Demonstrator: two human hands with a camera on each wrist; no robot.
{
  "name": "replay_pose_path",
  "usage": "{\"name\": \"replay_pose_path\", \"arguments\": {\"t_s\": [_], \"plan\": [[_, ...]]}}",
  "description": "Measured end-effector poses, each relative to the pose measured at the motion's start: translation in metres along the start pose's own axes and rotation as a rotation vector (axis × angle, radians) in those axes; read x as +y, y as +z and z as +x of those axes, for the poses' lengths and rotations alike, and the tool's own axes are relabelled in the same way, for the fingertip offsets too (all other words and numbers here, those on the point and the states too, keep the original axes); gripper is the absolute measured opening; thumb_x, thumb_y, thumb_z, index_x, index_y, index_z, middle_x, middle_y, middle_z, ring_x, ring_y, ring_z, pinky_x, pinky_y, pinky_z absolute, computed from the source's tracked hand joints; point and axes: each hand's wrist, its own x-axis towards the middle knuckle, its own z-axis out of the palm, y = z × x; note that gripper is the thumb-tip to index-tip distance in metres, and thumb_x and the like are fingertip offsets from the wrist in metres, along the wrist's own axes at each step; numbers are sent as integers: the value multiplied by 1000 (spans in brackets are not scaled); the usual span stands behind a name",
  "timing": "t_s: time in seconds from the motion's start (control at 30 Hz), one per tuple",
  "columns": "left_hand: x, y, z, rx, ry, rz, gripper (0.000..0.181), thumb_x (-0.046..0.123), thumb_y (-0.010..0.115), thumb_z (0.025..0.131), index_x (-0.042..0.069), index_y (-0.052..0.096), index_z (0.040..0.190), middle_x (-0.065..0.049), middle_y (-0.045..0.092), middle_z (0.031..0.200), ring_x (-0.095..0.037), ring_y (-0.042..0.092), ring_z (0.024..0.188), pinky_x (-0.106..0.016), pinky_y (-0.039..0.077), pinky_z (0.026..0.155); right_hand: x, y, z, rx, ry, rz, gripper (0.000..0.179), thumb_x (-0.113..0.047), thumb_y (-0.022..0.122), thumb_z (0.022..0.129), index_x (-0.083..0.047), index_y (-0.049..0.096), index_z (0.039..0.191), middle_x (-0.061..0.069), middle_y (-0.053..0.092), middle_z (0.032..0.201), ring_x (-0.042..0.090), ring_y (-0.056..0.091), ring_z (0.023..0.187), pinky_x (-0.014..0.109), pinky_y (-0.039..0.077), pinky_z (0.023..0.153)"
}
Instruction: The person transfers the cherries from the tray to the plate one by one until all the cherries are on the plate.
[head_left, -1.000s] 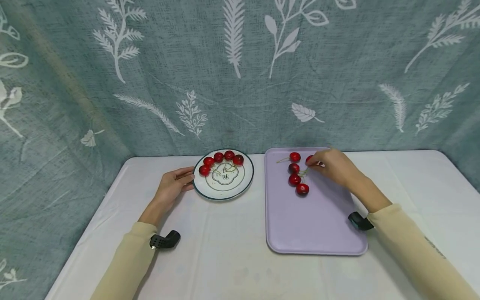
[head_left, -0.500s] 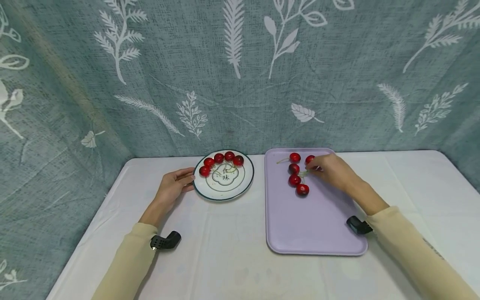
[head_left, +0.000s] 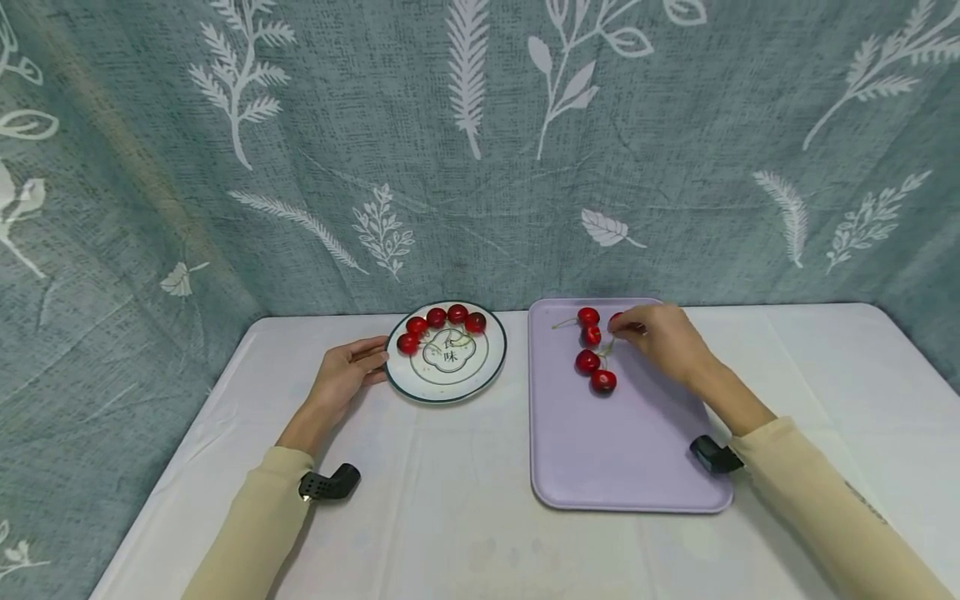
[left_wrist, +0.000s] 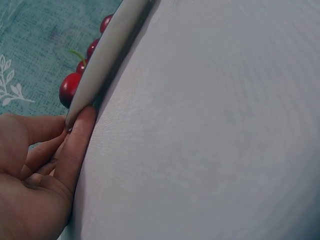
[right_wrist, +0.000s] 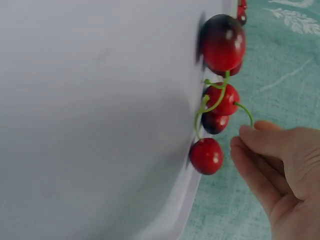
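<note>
In the head view my left hand [head_left: 341, 377] holds the left rim of a white plate [head_left: 446, 392] with a dark green edge, thumb and fingers on either side of it. Several red cherries [head_left: 436, 317] lie in an arc along the plate's far side. Over the lilac tray [head_left: 630, 454], my right hand [head_left: 663, 340] pinches the green stem of a cherry [head_left: 591, 336]; the right wrist view shows that stem running from the cherry [right_wrist: 227, 102] into the fingertips. Other stemmed cherries [head_left: 603, 382] lie close around it, one partly hidden behind the fingers.
A white cloth [head_left: 442, 500] covers the table. Behind it hangs a green curtain [head_left: 465, 217] with white leaf prints. Black wrist cameras [head_left: 330, 483] sit at both cuffs. The plate stands left of the tray with a narrow strip of cloth between them.
My right fingers have shifted slightly at the stems, and the pinched cherry has turned and moved a little to the right, apart from the one below it. The left hand stays on the plate.
</note>
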Motion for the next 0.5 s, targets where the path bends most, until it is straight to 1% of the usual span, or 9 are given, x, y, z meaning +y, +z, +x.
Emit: {"name": "replay_pose_path", "arguments": {"t_s": [0.13, 0.23, 0.37, 0.43, 0.5], "plan": [[-1, 0, 1, 8, -3, 0, 44, 5, 52, 101, -3, 45, 143, -22, 49, 137, -20, 58, 113, -20, 58, 83, -6, -4, 4, 57, 109, 116, 12, 5, 71, 85, 4, 76, 97, 17, 74, 91, 28, 71, 82, 38, 62, 69], [-1, 1, 1, 8, 1, 2, 44, 5, 52, 101, -3, 44, 144, -22, 49, 137, -20, 58, 113, -20, 58, 83, -11, -7, 7, 76, 191, 155, 15, 0, 71, 88, 4, 75, 101, 18, 74, 95, 28, 71, 85, 28, 60, 67], [1, 0, -1, 3, 4, -1, 44, 5, 52, 101, -3, 44, 144, -23, 48, 138, -21, 58, 114, -20, 58, 84, -17, -10, 12, 86, 286, 201, 18, -7, 71, 90, 2, 75, 105, 17, 73, 99, 28, 70, 87, 15, 53, 63], [1, 0, -1, 3, 4, 2, 44, 5, 52, 101, -3, 44, 144, -23, 48, 138, -21, 58, 115, -20, 58, 84, -20, -9, 15, 89, 327, 239, 19, -9, 72, 90, 1, 75, 105, 17, 74, 99, 27, 71, 85, 13, 52, 62], [1, 0, -1, 7, 1, 6, 44, 5, 52, 101, -3, 44, 144, -23, 49, 138, -22, 58, 115, -20, 58, 84, -24, -8, 18, 81, 378, 292, 20, -11, 73, 89, 0, 75, 106, 16, 73, 100, 23, 71, 84, 15, 54, 63]]}}
